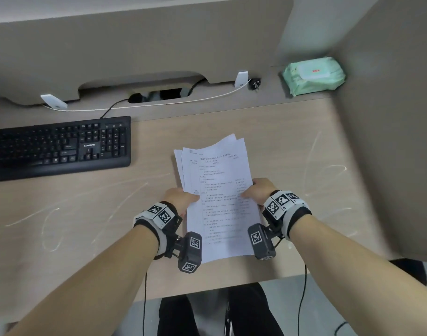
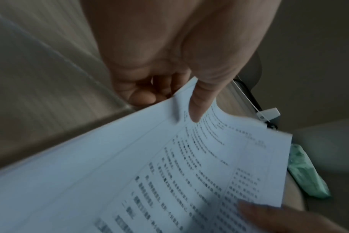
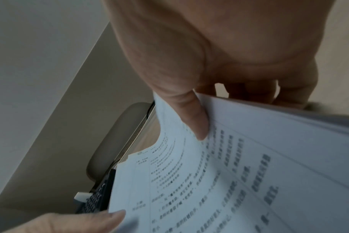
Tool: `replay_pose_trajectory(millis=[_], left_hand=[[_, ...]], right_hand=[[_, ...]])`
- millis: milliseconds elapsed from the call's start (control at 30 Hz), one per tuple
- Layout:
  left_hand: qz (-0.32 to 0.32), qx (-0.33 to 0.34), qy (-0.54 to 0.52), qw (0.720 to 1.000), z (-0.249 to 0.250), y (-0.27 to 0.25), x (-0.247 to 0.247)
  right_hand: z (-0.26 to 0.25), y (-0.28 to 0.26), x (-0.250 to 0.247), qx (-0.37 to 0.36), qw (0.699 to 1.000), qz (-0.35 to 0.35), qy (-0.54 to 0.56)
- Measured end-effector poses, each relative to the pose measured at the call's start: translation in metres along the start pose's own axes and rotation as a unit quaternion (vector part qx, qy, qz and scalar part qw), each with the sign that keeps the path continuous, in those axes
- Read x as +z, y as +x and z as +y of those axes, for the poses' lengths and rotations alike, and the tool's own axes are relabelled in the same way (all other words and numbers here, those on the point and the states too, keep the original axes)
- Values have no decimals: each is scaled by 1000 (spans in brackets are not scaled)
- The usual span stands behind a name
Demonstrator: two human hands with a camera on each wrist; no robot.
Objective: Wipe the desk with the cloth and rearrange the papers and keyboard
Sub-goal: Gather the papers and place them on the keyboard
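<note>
A stack of printed white papers (image 1: 217, 190) is held above the middle of the wooden desk (image 1: 86, 214), its sheets slightly fanned at the far end. My left hand (image 1: 183, 197) pinches the stack's left edge, thumb on top (image 2: 197, 104) and fingers underneath. My right hand (image 1: 258, 190) pinches the right edge the same way, thumb (image 3: 197, 119) on the printed page. The papers (image 2: 169, 173) fill both wrist views (image 3: 239, 173). A black keyboard (image 1: 59, 146) lies at the far left of the desk, its corner (image 3: 98, 198) visible in the right wrist view. No cloth is in view.
A green pack of wet wipes (image 1: 313, 75) sits in the far right corner, also seen as the wipes pack (image 2: 305, 173). Beige partition panels (image 1: 389, 117) wall the back and right. A white cable (image 1: 159, 103) and black cord run along the back. Wipe streaks mark the desk.
</note>
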State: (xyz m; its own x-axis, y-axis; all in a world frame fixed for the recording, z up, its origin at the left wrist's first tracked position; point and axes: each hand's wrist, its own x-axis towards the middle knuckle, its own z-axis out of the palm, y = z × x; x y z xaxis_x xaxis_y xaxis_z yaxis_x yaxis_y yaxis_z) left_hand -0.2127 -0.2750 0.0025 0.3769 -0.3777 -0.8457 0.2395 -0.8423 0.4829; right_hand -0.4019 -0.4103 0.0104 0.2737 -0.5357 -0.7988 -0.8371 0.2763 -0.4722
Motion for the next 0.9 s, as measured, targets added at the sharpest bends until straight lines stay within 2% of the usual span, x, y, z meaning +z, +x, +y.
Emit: replay_pose_trajectory(millis=[133,300,400,500,567,667,767,833,900], left_hand=[[17,55,25,998,2,-11,-1],[91,146,16,985,31,-33,-29],[126,217,21,968,50,-52,-48],[123,264,5,957,56,-59,-56],[104,277,11,955,54,-61,-58],[107,261,40,958,50,-60,-57],[110,269,15,957,46,-51,-60],[129,249,-7,960,45,-50,-63],[114,268,-1,957,47,-53,-61]], right_hand=[[-3,-9,1,-54,998,-2,37],[-22,-28,-15,-140,978,36,149],[-38,-44,-24,-202,965,57,159],[-46,-50,-24,-238,953,104,154],[-48,-53,-20,-252,952,119,126],[-47,-53,-14,-257,954,116,98],[-50,-53,-15,-264,947,131,128],[-52,-50,-16,-259,942,137,167],[-54,-49,-16,-248,941,130,188]])
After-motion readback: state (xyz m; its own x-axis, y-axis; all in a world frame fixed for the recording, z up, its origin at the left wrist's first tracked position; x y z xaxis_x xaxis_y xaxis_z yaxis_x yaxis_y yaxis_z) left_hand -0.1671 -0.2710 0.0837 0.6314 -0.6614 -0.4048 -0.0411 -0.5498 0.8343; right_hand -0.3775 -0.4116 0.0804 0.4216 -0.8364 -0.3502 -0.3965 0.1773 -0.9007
